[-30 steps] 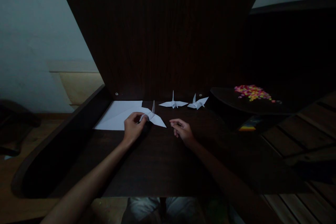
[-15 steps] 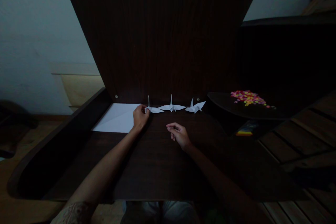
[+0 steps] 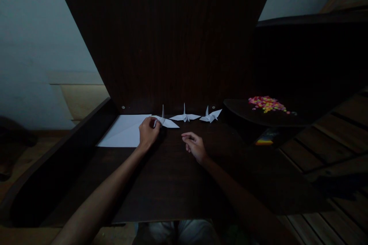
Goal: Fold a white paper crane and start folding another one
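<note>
Three white paper cranes stand in a row along the back of the dark wooden desk. My left hand [image 3: 148, 129] pinches the near part of the leftmost paper crane [image 3: 167, 122] between thumb and fingers, partly covering it. The middle paper crane [image 3: 184, 117] has its wings spread flat and a point sticking up. To its right sits another paper crane [image 3: 211, 116], turned at an angle. My right hand [image 3: 195, 147] hovers in front of the middle crane, fingers loosely bent and apart, with nothing seen in it. White paper [image 3: 120, 132] lies left of and beneath my left hand.
On the right, a raised rounded shelf [image 3: 235, 108] bears a pile of small pink, red and yellow pieces [image 3: 267, 104]. Below it is an object with a yellow-orange edge [image 3: 263, 142]. A tall dark panel [image 3: 172, 46] closes off the back; a low side wall [image 3: 57, 160] bounds the left.
My left hand has drawn the leftmost crane a little toward me, and its right wing now angles forward, apart from the middle crane. My right hand has hardly moved. The view has shifted slightly.
</note>
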`<state>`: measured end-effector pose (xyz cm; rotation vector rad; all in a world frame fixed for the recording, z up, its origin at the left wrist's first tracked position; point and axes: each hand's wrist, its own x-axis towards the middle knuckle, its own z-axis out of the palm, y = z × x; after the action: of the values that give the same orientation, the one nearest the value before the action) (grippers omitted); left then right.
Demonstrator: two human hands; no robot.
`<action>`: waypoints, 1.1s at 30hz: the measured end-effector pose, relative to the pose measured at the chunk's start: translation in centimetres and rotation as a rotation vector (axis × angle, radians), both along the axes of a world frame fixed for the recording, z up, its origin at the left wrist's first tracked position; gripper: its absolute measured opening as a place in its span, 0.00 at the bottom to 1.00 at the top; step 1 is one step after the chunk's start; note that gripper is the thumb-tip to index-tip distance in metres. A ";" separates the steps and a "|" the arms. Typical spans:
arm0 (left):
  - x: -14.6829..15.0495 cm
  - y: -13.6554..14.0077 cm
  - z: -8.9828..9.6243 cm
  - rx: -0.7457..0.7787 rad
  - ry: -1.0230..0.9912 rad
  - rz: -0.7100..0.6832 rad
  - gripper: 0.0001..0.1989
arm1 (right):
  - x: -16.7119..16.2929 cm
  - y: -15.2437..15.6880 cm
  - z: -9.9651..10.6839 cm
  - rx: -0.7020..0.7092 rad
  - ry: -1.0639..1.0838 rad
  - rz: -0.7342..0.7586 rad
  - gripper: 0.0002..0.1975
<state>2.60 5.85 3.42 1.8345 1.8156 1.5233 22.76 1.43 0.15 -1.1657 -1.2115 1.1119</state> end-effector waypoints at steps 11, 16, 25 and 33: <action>7.2 -5.2 5.5 0.238 -0.008 -0.425 0.04 | 2.3 0.6 -1.5 0.155 -0.320 -0.158 0.05; 11.9 -3.6 5.2 0.170 0.008 -0.568 0.03 | -0.3 -1.7 -2.4 0.364 -0.716 0.141 0.14; 17.7 -1.7 1.9 -0.113 0.202 -0.704 0.05 | -1.2 -3.2 -2.5 0.566 -0.838 0.516 0.15; 20.8 -2.0 2.4 -0.365 0.366 -0.585 0.09 | -1.4 -2.5 -2.9 0.627 -0.914 0.540 0.12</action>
<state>23.44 3.88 5.77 2.2624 1.3550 0.6437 21.34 -1.04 -2.78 -0.8569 -2.4710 0.4280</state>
